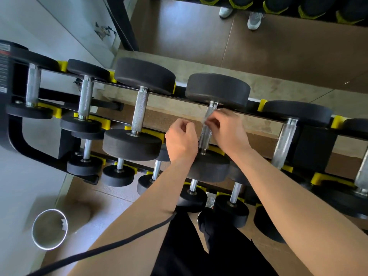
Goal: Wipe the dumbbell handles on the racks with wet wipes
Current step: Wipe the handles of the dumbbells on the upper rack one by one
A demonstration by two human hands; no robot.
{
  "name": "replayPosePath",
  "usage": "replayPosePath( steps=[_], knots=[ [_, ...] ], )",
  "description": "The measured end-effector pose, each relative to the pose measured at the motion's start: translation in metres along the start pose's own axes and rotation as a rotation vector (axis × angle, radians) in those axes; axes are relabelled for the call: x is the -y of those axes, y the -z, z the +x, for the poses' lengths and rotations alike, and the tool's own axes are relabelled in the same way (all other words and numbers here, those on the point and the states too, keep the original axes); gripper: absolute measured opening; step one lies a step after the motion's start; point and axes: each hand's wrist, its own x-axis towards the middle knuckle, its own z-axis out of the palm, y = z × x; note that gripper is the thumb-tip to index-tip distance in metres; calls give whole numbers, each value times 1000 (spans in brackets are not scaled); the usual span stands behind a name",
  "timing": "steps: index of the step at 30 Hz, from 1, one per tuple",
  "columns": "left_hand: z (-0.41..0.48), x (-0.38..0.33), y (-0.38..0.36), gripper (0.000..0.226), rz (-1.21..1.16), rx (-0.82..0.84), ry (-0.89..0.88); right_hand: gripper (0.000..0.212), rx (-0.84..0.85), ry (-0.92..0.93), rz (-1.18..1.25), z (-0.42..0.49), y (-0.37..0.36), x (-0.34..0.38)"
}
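- The dumbbell (217, 89) being cleaned lies on the top tier of the rack (10, 134). Its handle (204, 136) runs between the two black heads, straight ahead of the person.
- The wipe (205, 119) sits at the far end of that handle, just under the upper head. It looks thin, pale and half see-through.
- The right grip (227, 130) is narrow, with fingertips pinching the wipe against the handle.
- The left grip (180, 140) is curled just beside the handle on its other side. I cannot tell whether it holds a corner of the wipe or nothing.
- The wipe is likely light, limp and wet, so it should fold and cling easily. It may also bunch or tear on rough metal.
- The handle is stiff steel with a knurled surface. That texture should drag on the cloth rather than let it slide, so fibres may snag.
- The dumbbell looks heavy and sits well in its yellow cradles. It probably need not be lifted, since the wipe can go round it in place.
- The best hold is probably to wrap the wipe round the bar and close the fingers over it, then stroke along the length and twist.
- A round bin (32, 230) stands on the floor to the left with a pale scrap inside.
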Motion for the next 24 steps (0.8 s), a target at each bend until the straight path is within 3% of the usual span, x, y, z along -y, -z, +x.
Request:
replayPosePath(
  steps=[2,7,9,12,14,21,24],
  knots=[
    [0,0,0,16,4,2,-3,12,67,-22,0,-12,-2,3],
    [-1,-1,1,17,5,3,-3,11,422,-61,-64,-21,4,4],
    [-2,-2,1,17,7,2,1,8,401,-19,-76,-13,7,4],
    [-2,-2,1,18,-6,3,6,8,182,1,-41,-6,6,2],
    [-3,-3,1,18,-14,2,6,10,130,-8,-23,-9,3,2],
    [-3,-3,2,19,-21,5,10,10,494,-53,-92,-25,4,6],
    [-3,-2,2,18,-16,6,2,10,381,-28,-87,-22,5,2]
  ],
)
